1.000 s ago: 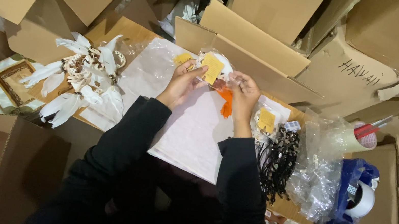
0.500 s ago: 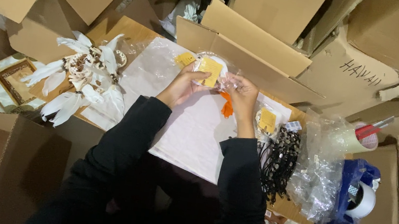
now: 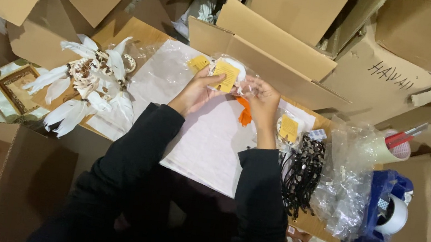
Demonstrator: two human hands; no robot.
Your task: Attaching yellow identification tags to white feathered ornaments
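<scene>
Both my hands hold up a small clear plastic bag (image 3: 231, 75) with a yellow card and a white item inside. My left hand (image 3: 196, 89) grips its left edge, thumb on the yellow card. My right hand (image 3: 260, 97) pinches its right edge. An orange feather (image 3: 245, 111) hangs below the bag, between my hands. Under them lies a large white sheet (image 3: 208, 136) on a cardboard surface. Both arms wear black sleeves.
A heap of white feather dreamcatchers (image 3: 90, 83) lies at left. A bunch of black bead strings (image 3: 302, 171), another yellow-carded packet (image 3: 288, 128) and crumpled clear bags (image 3: 349, 183) lie at right. A blue tape dispenser (image 3: 387, 216) sits far right. Open cardboard boxes (image 3: 271, 34) surround everything.
The bag has risen slightly and moved toward the top of the sheet. My hands shifted their hold along its edges.
</scene>
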